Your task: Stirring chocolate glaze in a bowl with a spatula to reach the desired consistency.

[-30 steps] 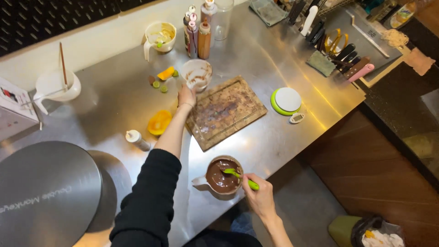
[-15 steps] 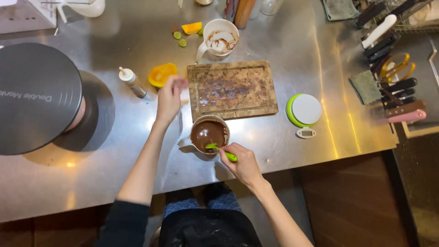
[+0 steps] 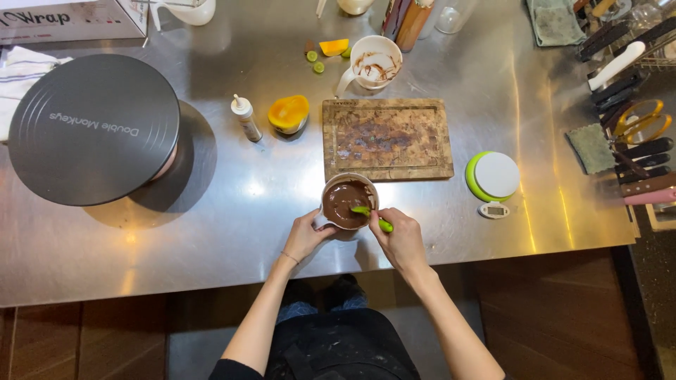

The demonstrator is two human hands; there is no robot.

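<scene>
A white jug of melted chocolate (image 3: 347, 203) stands on the steel table (image 3: 211, 218) just in front of a stained wooden cutting board (image 3: 386, 138). My left hand (image 3: 308, 236) grips the jug by its handle on the left side. My right hand (image 3: 400, 239) holds a green spatula (image 3: 372, 217) whose tip dips into the chocolate.
A grey cake turntable (image 3: 95, 128) sits at the left. Behind the board are an emptied chocolate-smeared jug (image 3: 373, 65), a small squeeze bottle (image 3: 246, 117), an orange-filled bowl (image 3: 289, 114) and fruit pieces. A round green-rimmed scale (image 3: 493, 176) lies right; knives and scissors (image 3: 637, 151) line the far right.
My left hand came back from the cutting board and took hold of the jug's handle. The camera view tilted to look straight down; my right hand stays on the spatula.
</scene>
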